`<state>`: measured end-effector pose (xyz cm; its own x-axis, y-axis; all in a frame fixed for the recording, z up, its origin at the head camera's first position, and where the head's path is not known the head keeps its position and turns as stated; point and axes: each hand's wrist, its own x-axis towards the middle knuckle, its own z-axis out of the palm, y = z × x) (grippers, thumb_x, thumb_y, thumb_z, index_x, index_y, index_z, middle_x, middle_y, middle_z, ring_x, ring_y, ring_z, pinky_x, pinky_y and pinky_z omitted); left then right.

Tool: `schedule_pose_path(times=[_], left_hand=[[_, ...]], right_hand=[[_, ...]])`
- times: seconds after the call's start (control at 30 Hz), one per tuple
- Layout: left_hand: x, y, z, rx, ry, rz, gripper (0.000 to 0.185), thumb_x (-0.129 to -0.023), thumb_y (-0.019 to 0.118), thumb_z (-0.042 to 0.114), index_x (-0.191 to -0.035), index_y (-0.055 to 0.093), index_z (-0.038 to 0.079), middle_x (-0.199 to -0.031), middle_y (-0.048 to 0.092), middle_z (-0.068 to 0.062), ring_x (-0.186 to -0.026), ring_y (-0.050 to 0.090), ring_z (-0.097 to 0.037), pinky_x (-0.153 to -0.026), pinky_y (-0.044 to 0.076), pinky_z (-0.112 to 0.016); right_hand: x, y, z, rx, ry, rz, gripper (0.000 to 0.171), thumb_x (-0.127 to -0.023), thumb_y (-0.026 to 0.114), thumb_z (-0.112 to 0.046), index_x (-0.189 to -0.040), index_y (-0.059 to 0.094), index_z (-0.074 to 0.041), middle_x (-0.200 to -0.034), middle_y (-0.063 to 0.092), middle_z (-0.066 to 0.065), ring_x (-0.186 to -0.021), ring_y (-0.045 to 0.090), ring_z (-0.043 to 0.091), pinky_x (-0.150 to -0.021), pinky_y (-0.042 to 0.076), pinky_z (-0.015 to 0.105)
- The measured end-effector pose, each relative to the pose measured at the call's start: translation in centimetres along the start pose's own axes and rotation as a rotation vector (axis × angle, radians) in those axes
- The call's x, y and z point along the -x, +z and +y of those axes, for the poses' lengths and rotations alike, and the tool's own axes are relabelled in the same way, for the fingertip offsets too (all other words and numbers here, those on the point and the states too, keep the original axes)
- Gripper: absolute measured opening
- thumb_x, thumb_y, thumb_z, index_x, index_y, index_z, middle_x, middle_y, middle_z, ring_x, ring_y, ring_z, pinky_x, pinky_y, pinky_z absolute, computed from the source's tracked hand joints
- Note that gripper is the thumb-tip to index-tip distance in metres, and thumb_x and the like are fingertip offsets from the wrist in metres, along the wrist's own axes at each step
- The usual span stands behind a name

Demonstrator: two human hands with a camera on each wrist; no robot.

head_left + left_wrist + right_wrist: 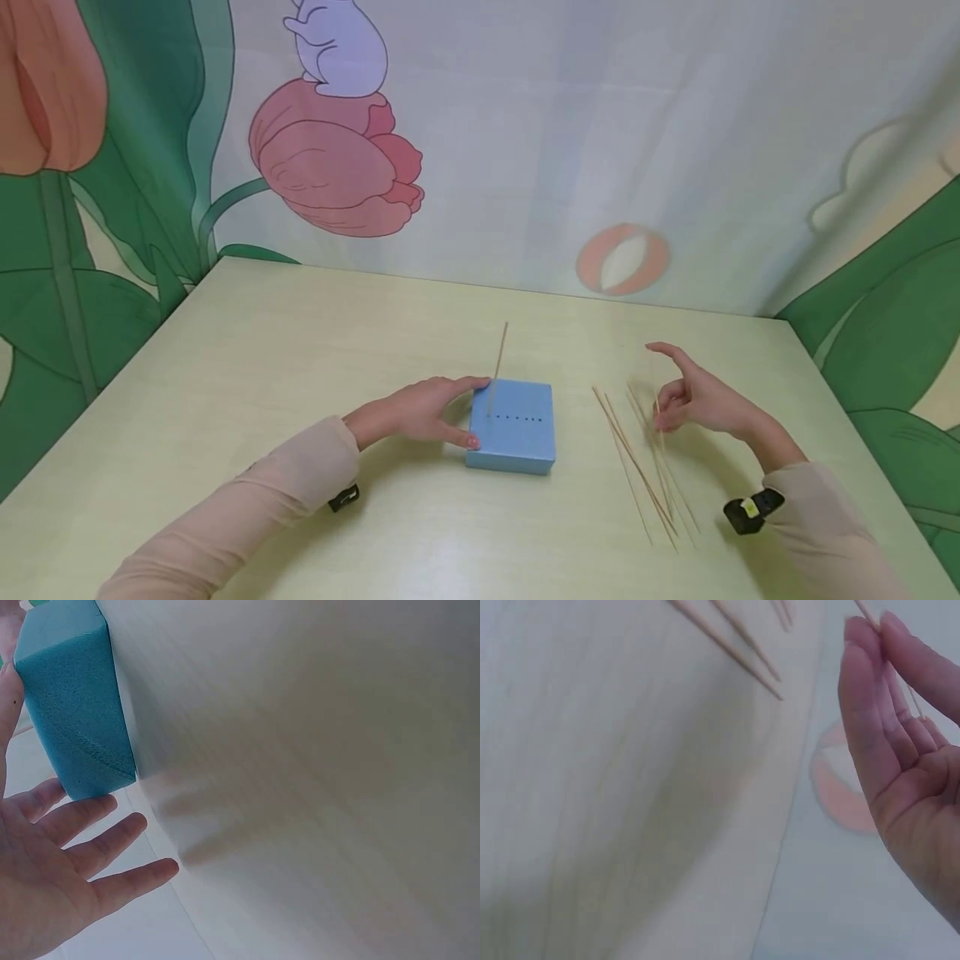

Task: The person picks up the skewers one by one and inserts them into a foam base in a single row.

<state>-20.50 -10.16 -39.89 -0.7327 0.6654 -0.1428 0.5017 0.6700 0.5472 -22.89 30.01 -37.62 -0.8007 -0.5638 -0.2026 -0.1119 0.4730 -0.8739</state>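
Pale counter (315,350), wide and bare-faced, under everything. On it, near the middle, a blue foam block (512,427) with a row of small holes across the top and one thin stick (498,363) standing in the leftmost hole, leaning slightly. Left hand (420,410) laid against the block's left side, thumb at the near corner, fingers straight and spread rather than curled — bracing, not clasping. Right hand (701,400) raised just right of the loose sticks (637,454) lying scattered on the counter, with one stick pinched (870,615) between thumb and fingertips, index finger pointing up and away.

Likely trouble: block sliding or tipping under a downward push, since only flat fingers steady it. Thin stick bending or snapping if driven at an angle to the hole. Planted stick knocked askew by the incoming hand, the next hole sitting just beside it. Pinch so light that the stick could slip or rotate.

Hard to make out: length of the pinched stick, cut off in the right wrist view and faint from the head. Depth of the holes, unseen. Exact count of loose sticks, overlapping and blurred. Left wrist view showing only a block corner and the open palm.
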Motion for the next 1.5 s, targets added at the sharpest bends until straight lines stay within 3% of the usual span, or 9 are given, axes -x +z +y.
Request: schedule_pose_path(times=[0.2, 0.4, 0.53, 0.7, 1.0, 1.13, 1.27, 1.5], left_hand=[[-0.2, 0.0, 0.0, 0.001, 0.002, -0.003, 0.087, -0.076, 0.069, 0.046, -0.144, 0.027, 0.013, -0.140, 0.039, -0.008, -0.127, 0.037, -0.026, -0.100, 0.032, -0.041], [-0.3, 0.0, 0.0, -0.003, -0.008, -0.003, 0.086, -0.076, 0.069, 0.046, -0.144, 0.027, 0.014, -0.140, 0.039, -0.007, -0.127, 0.037, -0.026, -0.100, 0.032, -0.041], [-0.2, 0.0, 0.1, -0.005, -0.006, 0.000, 0.086, -0.076, 0.069, 0.047, -0.144, 0.028, 0.012, -0.140, 0.039, -0.008, -0.127, 0.037, -0.026, -0.100, 0.032, -0.041], [0.0, 0.2, 0.2, 0.005, 0.002, -0.002, 0.086, -0.076, 0.070, 0.046, -0.143, 0.029, 0.011, -0.139, 0.040, -0.008, -0.127, 0.037, -0.026, -0.100, 0.032, -0.041], [-0.1, 0.0, 0.2, -0.032, -0.011, -0.002, 0.086, -0.077, 0.069, 0.046, -0.144, 0.028, 0.012, -0.139, 0.040, -0.008, -0.126, 0.038, -0.027, -0.099, 0.033, -0.041], [-0.2, 0.0, 0.2, -0.034, -0.014, 0.002, 0.086, -0.076, 0.069, 0.046, -0.143, 0.028, 0.012, -0.139, 0.040, -0.008, -0.126, 0.038, -0.027, -0.099, 0.033, -0.042], [-0.2, 0.1, 0.2, -0.031, -0.013, 0.002, 0.086, -0.076, 0.069, 0.047, -0.143, 0.029, 0.012, -0.139, 0.041, -0.008, -0.126, 0.038, -0.027, -0.099, 0.033, -0.042], [-0.1, 0.0, 0.5, -0.069, -0.025, 0.006, 0.086, -0.076, 0.069, 0.049, -0.143, 0.029, 0.013, -0.139, 0.041, -0.006, -0.125, 0.039, -0.027, -0.097, 0.035, -0.043]], right_hand=[[1.0, -0.2, -1.3, -0.032, -0.096, 0.097, 0.093, -0.082, 0.061, 0.007, -0.146, 0.001, -0.022, -0.080, 0.062, 0.022, -0.069, 0.063, 0.031, -0.065, 0.052, 0.038], [1.3, 0.5, -3.2, -0.007, -0.204, 0.139, 0.094, -0.081, 0.059, 0.012, -0.147, 0.004, -0.026, -0.079, 0.062, 0.018, -0.070, 0.063, 0.027, -0.064, 0.052, 0.036], [1.3, 1.6, -4.8, 0.068, -0.285, 0.194, 0.095, -0.079, 0.062, 0.012, -0.148, 0.006, -0.024, -0.077, 0.062, 0.015, -0.068, 0.063, 0.024, -0.061, 0.052, 0.032], [1.6, 3.2, -6.7, 0.198, -0.341, 0.323, 0.099, -0.075, 0.068, 0.007, -0.147, 0.009, -0.026, -0.074, 0.063, 0.009, -0.063, 0.062, 0.021, -0.058, 0.051, 0.027], [1.1, 5.4, -8.9, 0.330, -0.460, 0.434, 0.102, -0.070, 0.072, 0.010, -0.148, 0.013, -0.019, -0.073, 0.063, 0.001, -0.063, 0.060, 0.008, -0.061, 0.050, 0.019], [0.7, 6.2, -9.6, 0.320, -0.510, 0.500, 0.089, -0.068, 0.071, 0.013, -0.143, 0.028, -0.010, -0.073, 0.064, 0.002, -0.064, 0.060, 0.006, -0.062, 0.049, 0.018], [0.2, 6.8, -10.3, 0.304, -0.616, 0.521, 0.062, -0.066, 0.071, 0.017, -0.124, 0.051, 0.002, -0.072, 0.064, 0.005, -0.064, 0.061, 0.007, -0.062, 0.049, 0.017], [-0.8, 7.7, -11.4, 0.285, -0.738, 0.533, 0.045, -0.064, 0.071, 0.019, -0.106, 0.061, 0.005, -0.070, 0.064, 0.006, -0.064, 0.061, 0.007, -0.062, 0.049, 0.017]])
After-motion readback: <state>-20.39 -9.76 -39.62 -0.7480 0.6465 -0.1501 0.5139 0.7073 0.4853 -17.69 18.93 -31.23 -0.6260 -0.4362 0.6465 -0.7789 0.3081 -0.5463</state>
